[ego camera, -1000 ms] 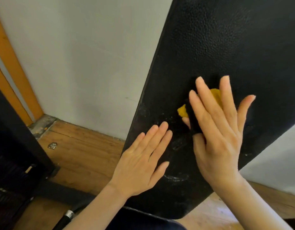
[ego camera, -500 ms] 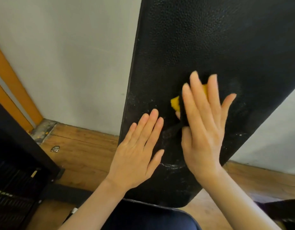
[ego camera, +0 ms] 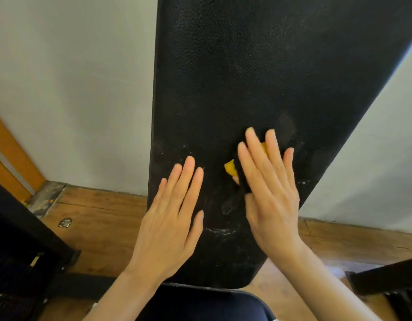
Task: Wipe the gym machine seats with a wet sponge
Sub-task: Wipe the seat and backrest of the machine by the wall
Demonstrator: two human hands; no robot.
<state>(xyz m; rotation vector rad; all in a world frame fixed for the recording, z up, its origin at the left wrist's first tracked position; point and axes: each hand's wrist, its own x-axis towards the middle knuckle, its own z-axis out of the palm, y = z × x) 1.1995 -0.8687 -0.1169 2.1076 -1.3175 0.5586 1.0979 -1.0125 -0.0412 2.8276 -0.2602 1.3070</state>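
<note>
Black pebbled-vinyl backrest pad (ego camera: 246,77) of the gym machine stands tilted up and away, its rounded lower edge just above the dark seat cushion (ego camera: 200,304), and the yellow sponge with a dark scouring layer (ego camera: 230,169) sits flat against its lower middle, under the right hand (ego camera: 267,188). Right hand is spread nearly flat, fingers straight and fanned, pressing the sponge onto the pad, not curled round it; only a yellow corner shows left of the fingers and a sliver between them. Left hand (ego camera: 170,218) is flat too, fingers straight and together, palm resting on the pad near its left edge, holding nothing; it looks like bracing. Sponge lies between the two hands, touching the right, apart from the left fingertips. Risks, as judgement: with no curled grip the sponge can slip out from under the flat palm and drop past the pad's lower edge onto the cushion or the wooden plank floor (ego camera: 103,218); wet vinyl makes that likelier. Whitish streaks and specks (ego camera: 220,231) near the lower edge sit below the sponge and may get missed if strokes stay mid-pad. Pushing hard could rock the pad if the left hand lifts off. Wet patch (ego camera: 228,206) just below the sponge may run down to the seat.
</note>
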